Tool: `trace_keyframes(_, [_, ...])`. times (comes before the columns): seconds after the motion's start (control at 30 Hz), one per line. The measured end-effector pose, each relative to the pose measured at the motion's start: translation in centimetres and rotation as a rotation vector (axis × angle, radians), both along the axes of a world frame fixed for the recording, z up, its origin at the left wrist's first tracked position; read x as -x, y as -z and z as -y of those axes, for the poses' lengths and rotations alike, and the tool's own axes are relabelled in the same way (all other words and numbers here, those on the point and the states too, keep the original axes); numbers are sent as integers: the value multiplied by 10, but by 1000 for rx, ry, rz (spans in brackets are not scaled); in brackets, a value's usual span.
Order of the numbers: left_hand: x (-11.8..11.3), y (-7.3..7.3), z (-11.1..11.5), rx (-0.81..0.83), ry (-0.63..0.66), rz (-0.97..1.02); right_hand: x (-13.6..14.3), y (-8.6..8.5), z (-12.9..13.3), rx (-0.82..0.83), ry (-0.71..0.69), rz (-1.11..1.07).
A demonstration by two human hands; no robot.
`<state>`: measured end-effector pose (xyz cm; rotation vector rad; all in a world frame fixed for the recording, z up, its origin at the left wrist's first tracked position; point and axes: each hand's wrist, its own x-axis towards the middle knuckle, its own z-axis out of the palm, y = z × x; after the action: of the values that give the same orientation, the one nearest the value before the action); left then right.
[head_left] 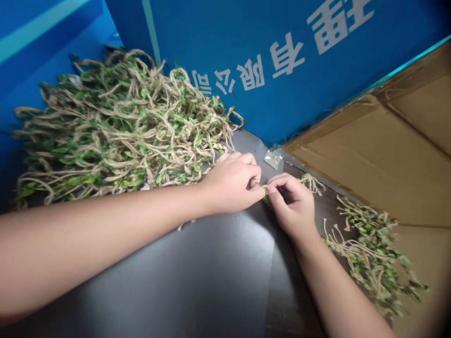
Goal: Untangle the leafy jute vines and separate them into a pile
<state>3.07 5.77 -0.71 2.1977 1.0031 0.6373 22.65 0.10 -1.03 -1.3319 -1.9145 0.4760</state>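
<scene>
My left hand (234, 183) is closed, thumb pressed to the curled fingers, on one end of a short piece of twine (266, 189). Thumb and forefinger of my right hand (291, 199) pinch the same twine just to the right, so the two hands almost touch. Most of the twine is hidden by the fingers. Behind and left of my left hand lies a large heap of twine with green leaves (141, 122). A smaller pile of leafy twine (373, 253) lies to the right of my right forearm.
A small clear packet (273, 159) and a little twine bundle (313, 184) lie beyond my hands. The grey table surface (183, 281) stretches below. Blue panels (225, 37) with white characters stand behind; brown cardboard (380, 155) is at the right.
</scene>
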Motion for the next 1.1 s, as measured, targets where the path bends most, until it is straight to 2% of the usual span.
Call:
trace_keyframes(0.4, [2, 2, -1, 28, -16, 42, 1, 3, -4, 30, -28, 41])
trace_keyframes(0.7, [2, -1, 0, 24, -17, 7, -5, 12, -2, 55, 56, -23])
trace_keyframes(0.97, [2, 0, -1, 22, -8, 16, 1, 2, -3, 10, -41, 43])
trace_keyframes(1.1, [3, 0, -1, 9, -8, 2, 1, 4, -3, -12, -23, 34])
